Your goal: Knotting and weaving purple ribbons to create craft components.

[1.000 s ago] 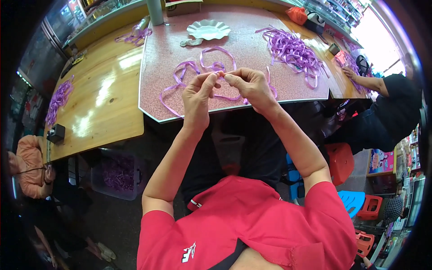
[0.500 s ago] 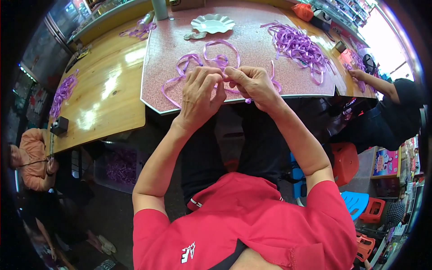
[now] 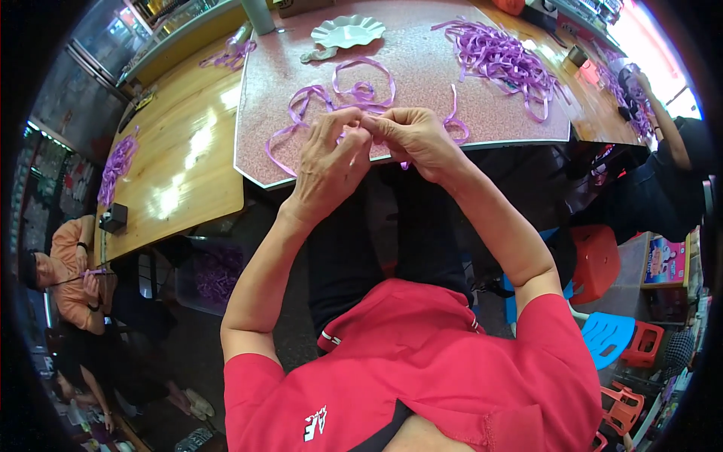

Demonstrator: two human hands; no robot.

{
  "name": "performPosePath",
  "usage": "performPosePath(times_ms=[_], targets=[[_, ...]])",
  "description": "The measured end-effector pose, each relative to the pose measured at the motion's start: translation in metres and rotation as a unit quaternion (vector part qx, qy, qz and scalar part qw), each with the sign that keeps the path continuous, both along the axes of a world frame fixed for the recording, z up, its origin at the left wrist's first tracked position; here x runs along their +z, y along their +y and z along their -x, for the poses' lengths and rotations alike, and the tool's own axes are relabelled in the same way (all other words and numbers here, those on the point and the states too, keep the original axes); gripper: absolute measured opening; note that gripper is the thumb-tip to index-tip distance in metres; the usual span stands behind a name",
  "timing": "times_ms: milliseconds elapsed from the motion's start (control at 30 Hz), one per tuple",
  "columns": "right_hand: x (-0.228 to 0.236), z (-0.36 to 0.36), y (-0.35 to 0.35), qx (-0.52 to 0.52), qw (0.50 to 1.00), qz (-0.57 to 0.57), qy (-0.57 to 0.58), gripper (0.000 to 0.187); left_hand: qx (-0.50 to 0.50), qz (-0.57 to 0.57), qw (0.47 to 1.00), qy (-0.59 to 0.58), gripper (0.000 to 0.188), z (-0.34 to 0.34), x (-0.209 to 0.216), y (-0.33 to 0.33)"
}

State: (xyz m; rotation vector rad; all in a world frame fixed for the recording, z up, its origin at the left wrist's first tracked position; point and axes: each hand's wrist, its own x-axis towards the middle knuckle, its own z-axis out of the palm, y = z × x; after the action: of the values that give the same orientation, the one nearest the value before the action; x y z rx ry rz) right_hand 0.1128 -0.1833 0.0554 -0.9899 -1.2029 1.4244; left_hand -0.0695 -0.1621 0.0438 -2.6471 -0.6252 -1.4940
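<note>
Near the front edge of the pink speckled tabletop (image 3: 422, 98), my left hand (image 3: 331, 154) and my right hand (image 3: 420, 141) meet, fingertips pinched together. Both are closed on a thin purple ribbon (image 3: 364, 93); the exact spot they grip is hidden by the fingers. Loops of this ribbon lie on the table beyond my hands, and a stretch of purple ribbon (image 3: 455, 124) curls to the right of my right hand. A short bit hangs below the table's edge, under my fingers.
A tangled heap of purple ribbons (image 3: 501, 60) lies at the far right. A pale scalloped dish (image 3: 348, 32) stands at the back. A yellow wooden table (image 3: 173, 151) adjoins on the left, with more ribbon and a small black box (image 3: 114, 218). Other people are at both sides.
The view has shifted slightly. My hands stay pinched together, with the fingers a little rearranged. The person on the right has raised an arm from the ribbons there.
</note>
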Motion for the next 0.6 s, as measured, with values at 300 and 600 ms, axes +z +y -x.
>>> performPosePath(times_ms=[300, 600], targets=[[-0.004, -0.009, 0.001, 0.027, 0.992, 0.031, 0.120, 0.026, -0.080, 0.131, 0.987, -0.043, 0.011, -0.011, 0.008, 0.000], [-0.005, -0.044, 0.006, 0.070, 0.981, 0.056, 0.170, 0.016, -0.307, 0.593, 0.629, -0.398, 0.007, -0.018, -0.006, -0.010]])
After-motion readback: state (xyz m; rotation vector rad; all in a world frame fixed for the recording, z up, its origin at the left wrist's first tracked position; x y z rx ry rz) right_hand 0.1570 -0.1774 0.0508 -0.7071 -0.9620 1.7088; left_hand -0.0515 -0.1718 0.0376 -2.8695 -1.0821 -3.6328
